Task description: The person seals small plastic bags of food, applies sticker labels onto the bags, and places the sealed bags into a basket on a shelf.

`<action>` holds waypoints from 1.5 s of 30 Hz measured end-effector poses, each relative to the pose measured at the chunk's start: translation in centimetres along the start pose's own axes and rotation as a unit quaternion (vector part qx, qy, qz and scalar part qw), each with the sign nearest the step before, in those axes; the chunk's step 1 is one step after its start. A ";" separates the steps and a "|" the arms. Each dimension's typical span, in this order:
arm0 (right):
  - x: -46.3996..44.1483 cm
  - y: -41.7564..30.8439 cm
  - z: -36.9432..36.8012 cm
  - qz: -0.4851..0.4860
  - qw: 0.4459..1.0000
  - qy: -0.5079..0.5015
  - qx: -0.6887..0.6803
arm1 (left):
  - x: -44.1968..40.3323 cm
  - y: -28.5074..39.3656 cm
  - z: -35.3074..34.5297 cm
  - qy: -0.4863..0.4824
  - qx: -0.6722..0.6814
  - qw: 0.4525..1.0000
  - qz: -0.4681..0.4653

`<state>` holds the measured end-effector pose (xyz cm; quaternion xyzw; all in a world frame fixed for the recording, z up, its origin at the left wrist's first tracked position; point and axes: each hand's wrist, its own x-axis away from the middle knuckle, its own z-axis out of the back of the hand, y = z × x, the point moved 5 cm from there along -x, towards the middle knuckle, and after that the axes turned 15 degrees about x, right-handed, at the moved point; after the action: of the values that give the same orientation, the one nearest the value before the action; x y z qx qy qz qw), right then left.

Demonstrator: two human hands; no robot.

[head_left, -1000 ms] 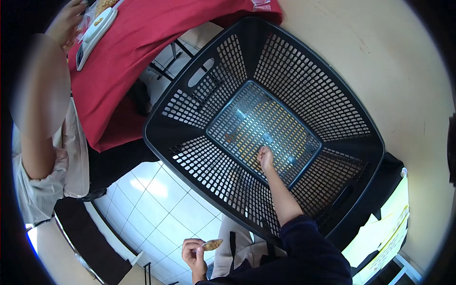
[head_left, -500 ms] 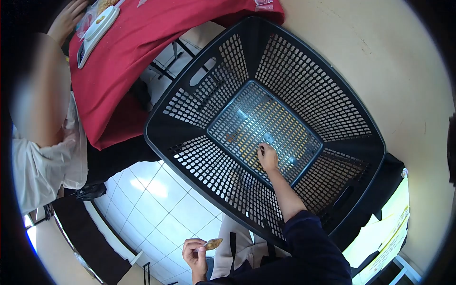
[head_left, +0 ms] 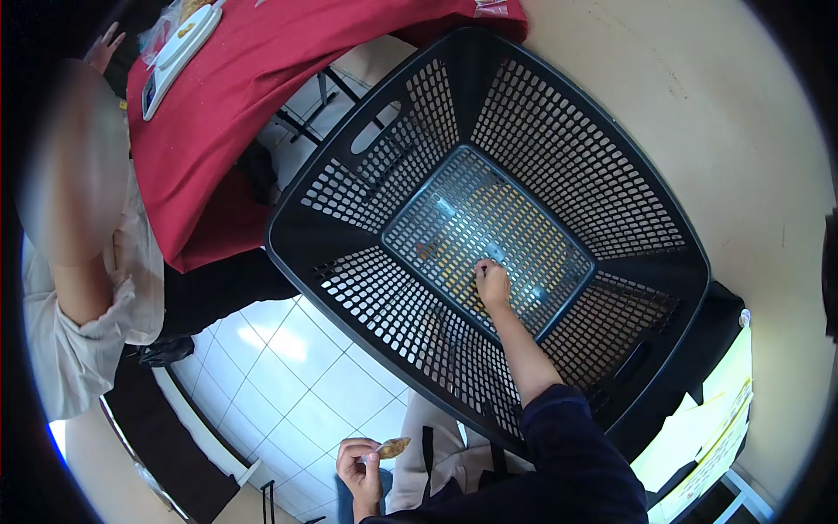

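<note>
Holding a small packet (head_left: pixel 395 448) between thumb and fingertips, the left hand (head_left: pixel 360 472) hangs beside a large black basket (head_left: pixel 327 234), just outside its near rim. The right hand (head_left: pixel 494 286) reaches down inside the basket, low over the slotted floor; its fingers look curled in, but from above I cannot tell how far they close or whether they pinch anything. Its forearm crosses the near wall and covers part of the mesh, and tall perforated sides surround it.

Beyond the basket's upper left corner, a red cloth (head_left: pixel 205 148) drapes a counter. A white scale (head_left: pixel 179 65) lies there with a few yellowish pieces on it, and a clear bag (head_left: pixel 160 39) sits beside it. Another person in a pale shirt (head_left: pixel 131 301) stands at the left, one hand (head_left: pixel 106 48) near the cloth's far edge. Yellow papers (head_left: pixel 707 419) lie on the lower right, past the basket.

A beige surface (head_left: pixel 698 131) fills the upper right, glossy white floor tiles (head_left: pixel 297 375) show below the basket, and a dark brown panel (head_left: pixel 179 441) runs along the lower left.

The packet looks clear, slim and tapered, with yellow-brown filling; yellowish patches also show across the basket's floor.
</note>
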<state>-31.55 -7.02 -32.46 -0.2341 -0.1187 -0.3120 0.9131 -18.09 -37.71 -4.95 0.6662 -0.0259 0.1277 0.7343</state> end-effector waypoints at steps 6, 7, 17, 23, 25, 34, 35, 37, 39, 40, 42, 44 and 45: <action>0.1 -0.4 0.7 0.136 0.983 0.083 0.089 | 0.0 0.1 0.3 0.006 -0.002 1.000 0.000; 0.0 -0.2 0.8 0.136 0.983 0.082 0.089 | 0.0 0.1 0.3 0.007 -0.003 1.000 0.004; -0.2 -0.7 1.1 0.327 0.924 0.045 0.191 | 0.1 -0.2 0.6 -0.007 -0.016 1.000 0.000; -1.9 -1.1 0.6 0.312 0.923 -0.020 0.225 | 0.4 -0.2 0.3 0.003 -0.004 1.000 -0.002; -2.1 -1.2 0.5 0.356 0.910 -0.010 0.211 | 0.5 -0.2 0.2 0.009 -0.003 1.000 -0.001; -1.8 -1.4 0.9 0.408 0.880 -0.015 0.243 | 0.7 -0.3 0.1 0.007 -0.005 1.000 -0.015; -1.7 -1.4 1.2 0.408 0.880 -0.017 0.241 | 0.8 -0.3 0.2 0.002 -0.010 1.000 -0.021; -1.6 -1.6 2.0 0.438 0.865 -0.039 0.243 | 0.8 -0.1 0.2 0.003 -0.015 1.000 -0.014; -1.9 -1.6 1.5 0.438 0.850 -0.059 0.286 | 0.7 -0.2 -0.1 0.002 -0.015 1.000 -0.007; -2.0 -1.7 1.2 0.449 0.842 -0.051 0.293 | 0.8 -0.3 -0.2 0.002 -0.014 1.000 -0.008; -2.3 -1.8 0.7 0.460 0.832 -0.051 0.306 | 0.8 -0.3 -0.3 0.000 -0.007 1.000 -0.010; -2.4 -1.6 0.5 0.462 0.833 -0.046 0.301 | 0.7 -0.2 -0.4 -0.007 -0.014 1.000 -0.016; -2.4 -1.5 0.5 0.462 0.834 -0.040 0.298 | 0.6 -0.1 -0.6 -0.016 -0.018 0.999 -0.022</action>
<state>-34.39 -6.53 -32.35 0.0095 -0.1201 0.2061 0.9711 -17.57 -37.00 -4.96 0.6551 -0.0249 0.1006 0.7484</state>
